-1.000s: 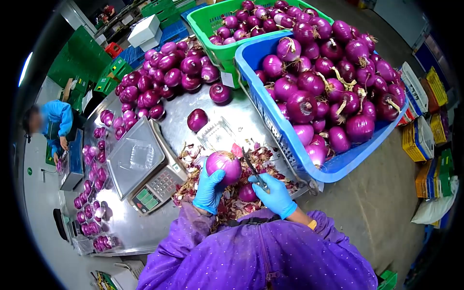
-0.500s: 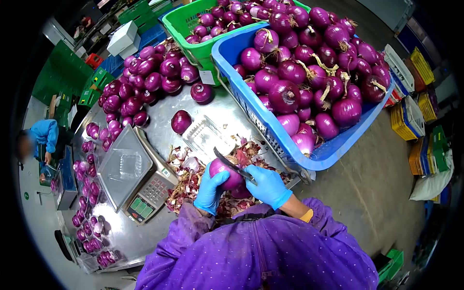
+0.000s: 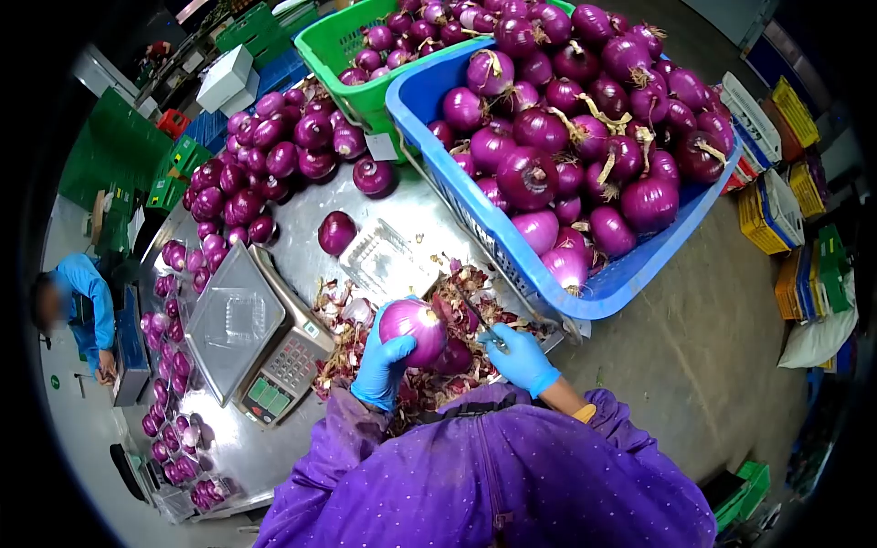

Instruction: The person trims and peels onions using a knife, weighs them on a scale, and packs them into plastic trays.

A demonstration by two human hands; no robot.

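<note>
Many small purple onions in clear plastic packs at the left, on the shiny metal table. Next to them, one grey electronic scale with keypad. Grips with the left hand, in thin blue glove, one large round shiny purple onion, clamped from its lower left side, above scattered dry red-brown onion skins. Clasps in the closed right hand, also in blue glove, one dark narrow knife, blade pointing to upper left, apart from the onion. Has both hands near each other, but not touching. At the right, one large blue plastic crate, heaped with purple onions.
</note>
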